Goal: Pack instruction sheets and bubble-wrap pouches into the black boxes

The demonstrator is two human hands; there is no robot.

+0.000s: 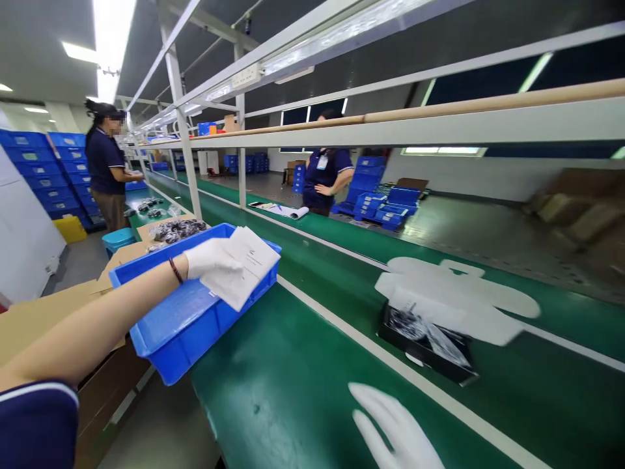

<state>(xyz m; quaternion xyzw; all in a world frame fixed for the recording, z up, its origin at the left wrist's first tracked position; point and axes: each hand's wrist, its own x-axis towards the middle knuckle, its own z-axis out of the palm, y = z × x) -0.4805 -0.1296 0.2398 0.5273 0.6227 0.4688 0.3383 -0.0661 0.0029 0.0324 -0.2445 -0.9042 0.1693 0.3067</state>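
Observation:
My left hand (211, 258), in a white glove, reaches out over a blue plastic bin (185, 326) and is closed on a white printed leaflet (244, 266) held above the bin's far corner. My right hand (398, 430), also gloved, lies flat with fingers spread on the green conveyor belt (293, 365) near the bottom edge. Further right on the belt sits an open black box (427, 342) with white flaps (459, 296) folded out and dark bagged contents inside.
Cardboard boxes (49, 312) stand left of the bin, with bagged dark parts (178, 229) behind. A person (106, 172) stands at the left by stacked blue crates (53, 172). Another person (325, 176) stands across the belt near blue bins (385, 205). A metal frame (185, 143) runs overhead.

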